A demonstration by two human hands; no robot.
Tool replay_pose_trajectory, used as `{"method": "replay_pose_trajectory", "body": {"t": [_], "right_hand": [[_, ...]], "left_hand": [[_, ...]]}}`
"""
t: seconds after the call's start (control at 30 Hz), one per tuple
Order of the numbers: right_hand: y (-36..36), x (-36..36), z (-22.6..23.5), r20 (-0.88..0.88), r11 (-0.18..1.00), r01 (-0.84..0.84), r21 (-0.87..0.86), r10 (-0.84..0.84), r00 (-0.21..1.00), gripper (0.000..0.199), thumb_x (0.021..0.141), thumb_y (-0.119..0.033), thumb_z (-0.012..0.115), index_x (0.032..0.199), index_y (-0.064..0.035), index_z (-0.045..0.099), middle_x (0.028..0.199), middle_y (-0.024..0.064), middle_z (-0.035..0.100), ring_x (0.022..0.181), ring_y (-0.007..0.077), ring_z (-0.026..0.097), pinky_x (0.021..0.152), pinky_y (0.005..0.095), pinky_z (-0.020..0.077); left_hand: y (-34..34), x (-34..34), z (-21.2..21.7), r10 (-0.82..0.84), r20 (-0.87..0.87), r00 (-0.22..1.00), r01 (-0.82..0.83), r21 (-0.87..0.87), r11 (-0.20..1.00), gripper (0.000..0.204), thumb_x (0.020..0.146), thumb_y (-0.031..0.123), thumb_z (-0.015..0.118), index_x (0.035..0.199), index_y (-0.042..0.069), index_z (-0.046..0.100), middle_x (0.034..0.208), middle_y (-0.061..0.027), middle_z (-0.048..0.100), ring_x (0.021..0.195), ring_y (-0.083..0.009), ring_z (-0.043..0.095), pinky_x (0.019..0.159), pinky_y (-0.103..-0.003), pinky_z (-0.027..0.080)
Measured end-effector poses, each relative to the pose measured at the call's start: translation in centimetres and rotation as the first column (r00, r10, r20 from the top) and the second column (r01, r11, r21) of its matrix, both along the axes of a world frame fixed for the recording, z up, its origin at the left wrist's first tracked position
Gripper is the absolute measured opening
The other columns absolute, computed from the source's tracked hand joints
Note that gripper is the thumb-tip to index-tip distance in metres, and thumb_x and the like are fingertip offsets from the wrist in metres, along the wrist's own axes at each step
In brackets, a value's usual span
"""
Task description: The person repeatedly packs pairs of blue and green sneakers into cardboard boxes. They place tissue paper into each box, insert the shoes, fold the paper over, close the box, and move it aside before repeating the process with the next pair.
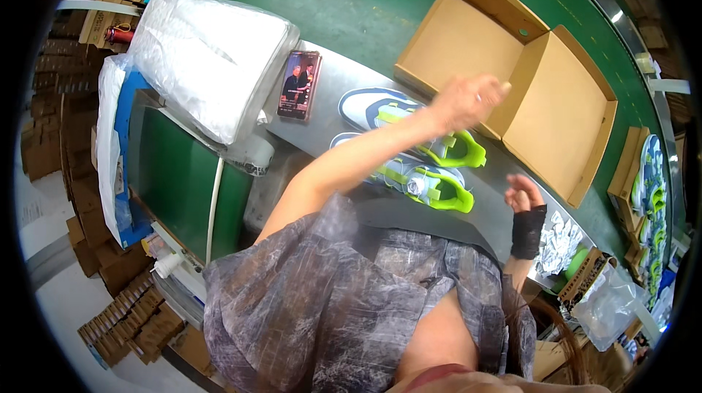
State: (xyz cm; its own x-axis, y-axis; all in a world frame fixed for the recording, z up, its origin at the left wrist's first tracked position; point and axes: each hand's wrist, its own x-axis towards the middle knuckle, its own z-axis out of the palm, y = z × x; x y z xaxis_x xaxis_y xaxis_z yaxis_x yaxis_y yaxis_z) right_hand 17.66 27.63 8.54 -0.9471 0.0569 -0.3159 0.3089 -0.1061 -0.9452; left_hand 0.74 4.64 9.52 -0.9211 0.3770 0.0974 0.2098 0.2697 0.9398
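Observation:
My left hand (pixel 469 104) reaches across the pair of shoes to the near edge of an open brown cardboard box (pixel 461 27). Its fingers are curled closed and slightly blurred; anything inside them is hidden. To the right, my right hand (pixel 523 193), with a black wrap at the wrist, is raised near the box's lid side, fingers loosely bent and apart, holding nothing visible. Between my body and the box lie two white, grey and neon-green sneakers: the farther shoe (pixel 371 106) is partly covered by my left forearm, the nearer shoe (pixel 431 184) lies beside it.
Left of the shoes a phone (pixel 298 86) plays a video beside a plastic-wrapped white stack (pixel 208 64). Crumpled silvery paper (pixel 559 243) lies by my right wrist. More sneakers (pixel 648 195) stand at the far right. The green worktable (pixel 351 5) extends behind.

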Motion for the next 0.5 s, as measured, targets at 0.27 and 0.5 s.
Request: {"method": "replay_pose_trajectory", "body": {"t": [0.27,0.5], "right_hand": [[-13.0,-4.0,4.9,-0.423,0.717,0.054,0.695,0.347,0.837,0.043,0.073,0.0,0.061,0.114,-0.0002,0.048,0.11,0.0126,0.051,0.064,0.0144,0.054,0.06,0.0248,0.0454],[-16.4,-4.5,4.6,-0.418,0.79,0.007,0.613,0.317,0.851,0.025,0.074,-0.002,0.063,0.097,-0.0058,0.057,0.096,0.0098,0.056,0.061,0.0151,0.054,0.057,0.0255,0.0454]], "left_hand": [[-0.4,5.8,2.9,-0.225,0.493,0.84,-0.046,0.478,0.877,0.06,0.087,0.052,0.038,0.113,-0.002,0.044,0.077,-0.0066,0.056,0.063,-0.0168,0.057,0.055,-0.026,0.046],[-5.7,8.2,3.5,-0.307,0.609,0.731,-0.135,0.57,0.81,0.053,0.09,0.041,0.038,0.124,0.001,0.035,0.098,-0.0083,0.052,0.067,-0.0119,0.055,0.057,-0.023,0.045]]}}
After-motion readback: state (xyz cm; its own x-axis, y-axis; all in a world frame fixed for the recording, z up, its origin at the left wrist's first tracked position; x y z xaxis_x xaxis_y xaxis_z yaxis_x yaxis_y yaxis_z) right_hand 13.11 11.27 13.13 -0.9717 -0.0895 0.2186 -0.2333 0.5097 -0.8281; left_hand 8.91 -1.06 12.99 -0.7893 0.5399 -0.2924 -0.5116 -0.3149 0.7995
